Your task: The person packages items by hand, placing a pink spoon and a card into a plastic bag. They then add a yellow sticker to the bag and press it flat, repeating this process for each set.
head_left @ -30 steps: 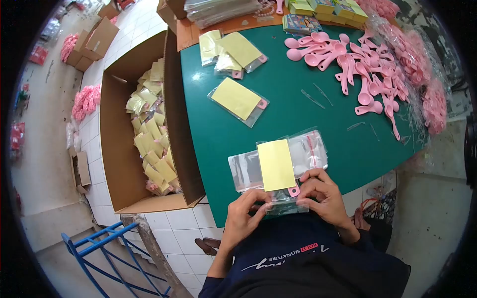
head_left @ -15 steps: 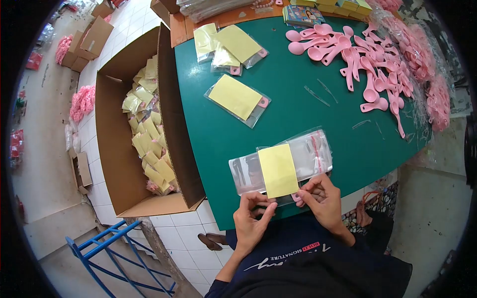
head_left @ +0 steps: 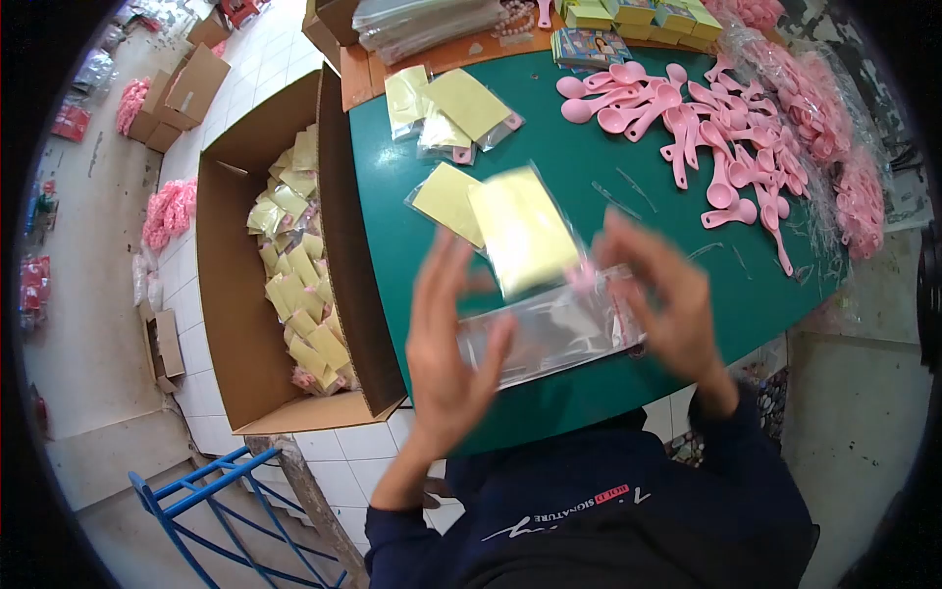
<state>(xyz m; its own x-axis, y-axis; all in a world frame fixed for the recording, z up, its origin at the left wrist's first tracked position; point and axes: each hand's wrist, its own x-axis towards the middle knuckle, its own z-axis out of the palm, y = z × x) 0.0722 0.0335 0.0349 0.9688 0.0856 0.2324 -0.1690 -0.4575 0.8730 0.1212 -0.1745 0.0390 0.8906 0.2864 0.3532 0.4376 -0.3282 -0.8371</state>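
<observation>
Between my hands, a packet with a yellow card (head_left: 525, 234) in a clear bag, a pink handle end at its lower right corner, overlaps another yellow-card packet (head_left: 446, 201). My left hand (head_left: 442, 348), blurred, is open just left of it with fingers and thumb apart. On the other side my right hand (head_left: 672, 299) is also open and blurred, its fingers close to the pink handle end. Below the packet lies a stack of clear plastic bags (head_left: 559, 344) with a red strip near the right end.
Several finished-looking packets (head_left: 471, 103) lie at the table's back left. Pink spoons (head_left: 726, 147) are heaped at the right, beside bagged ones (head_left: 819, 98). A large cardboard box (head_left: 226, 285) of similar packets stands left of the green table (head_left: 392, 265); a blue metal frame (head_left: 196, 491) is below it.
The yellow-card packet has moved away from me, from atop the clear bags toward the other packet. Both hands have let go of it, moved forward and spread apart.
</observation>
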